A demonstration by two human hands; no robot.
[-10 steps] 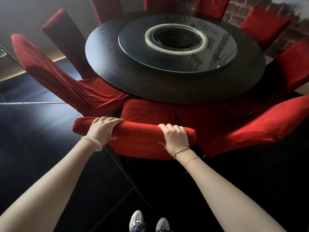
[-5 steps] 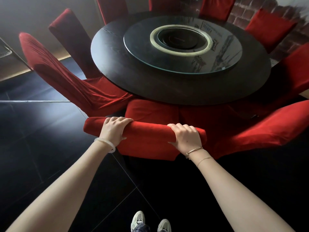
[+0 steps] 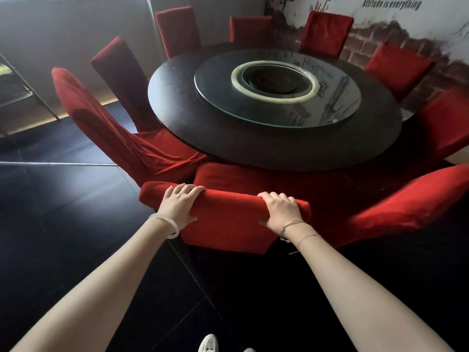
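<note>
Velvety red chair [image 3: 228, 219] nearer round table [image 3: 177, 105]

Round black table [image 3: 172, 97], glass turntable [image 3: 215, 97], brick wall mural [image 3: 406, 41], dark tiled floor [image 3: 63, 212]

Since 1 s ago the chair back [image 3: 228, 219], w/ both hands on it, has gone fwd. The strip of seat [image 3: 228, 176] showing beyond the grip is narrower, and the table [image 3: 279, 156] rim sits closer to the knuckles of the left hand [image 3: 179, 208] & right hand [image 3: 280, 212]. That's prob. the chair sliding under, tho head tilt may add to it. View has lifted: wall lettering [image 3: 390, 3] far beyond the grip now shows, and the shoes [image 3: 208, 342] behind the grip are cut to toes at the frame edge.
</note>
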